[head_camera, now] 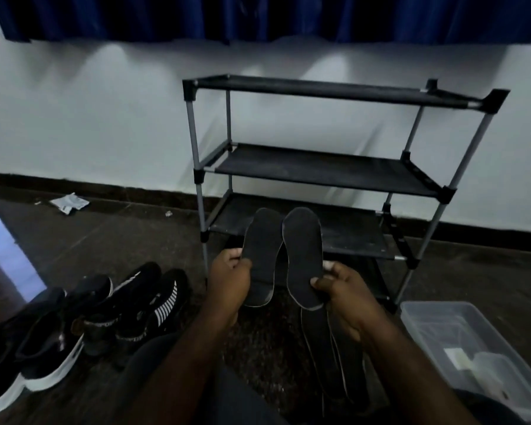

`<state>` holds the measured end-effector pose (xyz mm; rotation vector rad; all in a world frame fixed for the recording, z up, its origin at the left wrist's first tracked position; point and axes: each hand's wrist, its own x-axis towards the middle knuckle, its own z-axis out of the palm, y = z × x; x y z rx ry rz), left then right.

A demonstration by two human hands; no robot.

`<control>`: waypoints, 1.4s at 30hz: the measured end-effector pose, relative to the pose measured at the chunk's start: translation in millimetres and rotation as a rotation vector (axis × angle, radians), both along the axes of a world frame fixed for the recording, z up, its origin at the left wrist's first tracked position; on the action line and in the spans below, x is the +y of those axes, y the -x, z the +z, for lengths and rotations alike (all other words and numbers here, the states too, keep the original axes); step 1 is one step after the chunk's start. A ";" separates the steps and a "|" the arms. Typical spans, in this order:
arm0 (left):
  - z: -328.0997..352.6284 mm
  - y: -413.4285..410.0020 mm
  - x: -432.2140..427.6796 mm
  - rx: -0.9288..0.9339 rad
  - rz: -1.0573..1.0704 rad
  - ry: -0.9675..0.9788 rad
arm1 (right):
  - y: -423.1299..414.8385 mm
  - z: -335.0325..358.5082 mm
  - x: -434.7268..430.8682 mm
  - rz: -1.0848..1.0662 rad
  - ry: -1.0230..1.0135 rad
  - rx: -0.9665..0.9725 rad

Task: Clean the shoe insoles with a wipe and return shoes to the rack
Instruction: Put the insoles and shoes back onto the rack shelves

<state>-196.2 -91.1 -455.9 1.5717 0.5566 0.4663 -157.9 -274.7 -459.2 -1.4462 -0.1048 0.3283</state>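
My left hand (230, 279) grips one black insole (262, 250) near its heel, holding it upright in front of the rack. Beside it, my right hand (345, 289) pinches a second black insole (302, 253) at the heel end, also upright. The two insoles stand side by side, nearly touching. More insoles (331, 357) lie on the floor below my right hand. The black shoe rack (322, 170) stands against the wall with bare shelves. Several black shoes (74, 320) sit on the floor to my left.
A clear plastic bin (472, 348) holding white items sits on the floor at the right. A crumpled white wipe or wrapper (69, 203) lies by the skirting at far left. A blue curtain (258, 16) hangs above the white wall.
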 end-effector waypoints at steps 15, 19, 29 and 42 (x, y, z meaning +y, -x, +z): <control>106.3 -88.1 18.0 -0.226 -0.006 0.040 | -84.8 90.0 26.0 -0.089 -0.093 -0.120; 106.9 -123.5 20.4 -0.026 -0.114 0.114 | -120.3 91.7 49.2 -0.160 -0.047 -0.062; 98.1 -139.6 16.6 -0.115 -0.085 0.017 | -147.7 87.3 62.7 -0.324 -0.051 -0.172; 105.4 -212.7 40.4 0.100 -0.024 -0.383 | -211.7 107.9 92.0 -0.272 0.407 -0.249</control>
